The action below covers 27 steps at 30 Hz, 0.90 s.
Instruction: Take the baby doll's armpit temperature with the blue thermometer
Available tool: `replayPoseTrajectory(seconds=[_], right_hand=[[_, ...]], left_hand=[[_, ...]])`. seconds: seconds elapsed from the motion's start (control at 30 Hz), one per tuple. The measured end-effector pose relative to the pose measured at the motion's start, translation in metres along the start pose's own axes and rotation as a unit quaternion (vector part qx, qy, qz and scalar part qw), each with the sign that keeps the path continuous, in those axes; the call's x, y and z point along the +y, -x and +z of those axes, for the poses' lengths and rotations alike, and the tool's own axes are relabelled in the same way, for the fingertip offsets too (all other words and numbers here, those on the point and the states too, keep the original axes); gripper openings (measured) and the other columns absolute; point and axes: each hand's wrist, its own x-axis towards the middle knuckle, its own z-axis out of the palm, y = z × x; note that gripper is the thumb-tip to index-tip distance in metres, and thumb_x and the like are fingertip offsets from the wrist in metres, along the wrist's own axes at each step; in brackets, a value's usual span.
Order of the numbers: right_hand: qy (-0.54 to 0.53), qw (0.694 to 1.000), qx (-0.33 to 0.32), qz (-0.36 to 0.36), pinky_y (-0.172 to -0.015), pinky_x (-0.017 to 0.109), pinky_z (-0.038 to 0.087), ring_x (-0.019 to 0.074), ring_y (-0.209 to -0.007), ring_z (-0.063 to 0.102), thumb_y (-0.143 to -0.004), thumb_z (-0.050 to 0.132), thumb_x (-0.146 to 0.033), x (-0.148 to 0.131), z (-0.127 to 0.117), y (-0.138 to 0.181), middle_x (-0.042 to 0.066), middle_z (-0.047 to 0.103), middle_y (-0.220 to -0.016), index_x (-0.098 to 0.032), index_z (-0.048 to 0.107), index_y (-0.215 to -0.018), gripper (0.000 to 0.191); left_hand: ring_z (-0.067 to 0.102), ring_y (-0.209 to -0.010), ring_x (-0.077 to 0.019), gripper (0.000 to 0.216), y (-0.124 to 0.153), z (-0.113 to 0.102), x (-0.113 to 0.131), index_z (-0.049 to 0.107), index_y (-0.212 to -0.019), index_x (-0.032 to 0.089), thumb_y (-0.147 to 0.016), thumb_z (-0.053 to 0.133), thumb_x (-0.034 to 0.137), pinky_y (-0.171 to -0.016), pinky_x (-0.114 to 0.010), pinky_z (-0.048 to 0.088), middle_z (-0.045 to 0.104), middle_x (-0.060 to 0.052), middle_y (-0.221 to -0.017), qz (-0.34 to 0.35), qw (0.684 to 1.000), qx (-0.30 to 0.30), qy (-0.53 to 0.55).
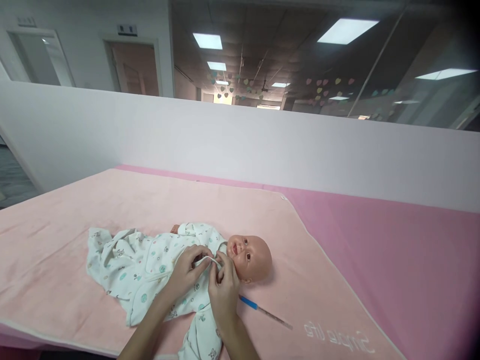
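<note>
A baby doll lies on its back on a pale pink blanket, head to the right, dressed in a white patterned romper. My left hand rests on the doll's chest and pinches a white tie or collar edge of the romper. My right hand sits close beside it, just under the doll's chin, fingers pinched on the same white edge. Both hands meet at the neckline.
A thin stick with a blue end lies on the blanket just right of my right forearm. A darker pink mat extends to the right. A white partition wall runs behind the table, with glass above.
</note>
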Motion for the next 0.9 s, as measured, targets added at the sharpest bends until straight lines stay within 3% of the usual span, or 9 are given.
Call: replayPoseTrajectory(seconds=[0.23,0.43,0.57,0.9], right_hand=[[-0.039,0.999,0.021,-0.021,-0.062,0.025,0.048,0.0140,-0.072,0.058,-0.085,0.041,-0.015,-0.003,-0.004,0.001,0.006,0.060,-0.082,-0.016,0.059,-0.094,0.020],[-0.074,0.997,0.019,-0.020,-0.059,0.022,0.046,0.0116,-0.069,0.056,-0.084,0.040,-0.010,-0.005,-0.007,0.001,0.005,0.056,-0.079,-0.016,0.061,-0.087,0.021],[-0.079,0.996,0.001,-0.027,-0.060,0.023,0.045,0.0127,-0.073,0.057,-0.083,0.040,-0.010,-0.006,-0.006,0.000,0.006,0.055,-0.081,-0.016,0.060,-0.084,0.021],[-0.039,0.993,-0.070,-0.091,-0.057,0.022,0.042,0.0121,-0.071,0.057,-0.079,0.044,-0.011,-0.006,-0.004,0.003,0.006,0.056,-0.090,-0.017,0.060,-0.089,0.020]], left_hand=[[0.050,-0.069,-0.0147,0.014,0.006,-0.004,-0.003,0.055,-0.083,0.016,-0.076,0.044,0.022,-0.063,-0.025,0.039,0.055,-0.002,-0.075,0.028,0.998,0.015,0.061],[0.048,-0.079,-0.0180,0.019,0.029,-0.012,-0.014,0.055,-0.083,0.019,-0.075,0.039,0.015,-0.071,-0.030,0.037,0.056,-0.003,-0.083,0.008,0.990,0.112,-0.085],[0.049,-0.087,-0.0189,0.015,0.038,-0.012,-0.015,0.053,-0.080,0.020,-0.077,0.040,0.015,-0.077,-0.032,0.037,0.058,-0.002,-0.091,0.009,0.986,0.110,-0.122],[0.051,-0.079,-0.0167,0.011,0.040,-0.009,-0.017,0.050,-0.077,0.019,-0.075,0.041,0.014,-0.076,-0.031,0.039,0.058,-0.002,-0.079,0.013,0.986,0.125,-0.111]])
